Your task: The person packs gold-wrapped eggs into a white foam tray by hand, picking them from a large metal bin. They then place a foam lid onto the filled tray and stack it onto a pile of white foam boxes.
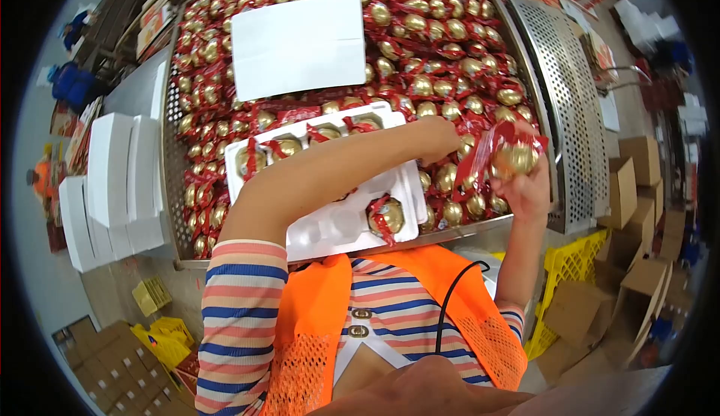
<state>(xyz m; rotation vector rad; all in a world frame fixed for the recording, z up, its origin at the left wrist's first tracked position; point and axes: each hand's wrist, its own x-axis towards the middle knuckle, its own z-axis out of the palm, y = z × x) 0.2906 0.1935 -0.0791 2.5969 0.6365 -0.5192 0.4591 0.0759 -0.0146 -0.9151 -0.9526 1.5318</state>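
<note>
My right hand (525, 187) is closed round a gold-wrapped egg (514, 161) with red clear wrapping, lifted above the bin's right front. My left arm reaches across to the right, over a white foam box (412, 228). My left hand (439, 140) is curled beside the held egg, above other gold eggs; what its fingers hold, if anything, is hidden. Gold eggs (251, 163) with red wrapping sit along the back compartments of the box, and another gold egg (385, 217) sits at its front right. Clear compartments at the front left are bare. My forearm hides the box's middle.
Many gold eggs fill the metal bin (547, 109). A white foam lid (300, 49) lies on them. White foam boxes (112, 184) stand at the left. A perforated metal surface (570, 116), cardboard boxes (581, 311) and a yellow crate (574, 262) are at the right.
</note>
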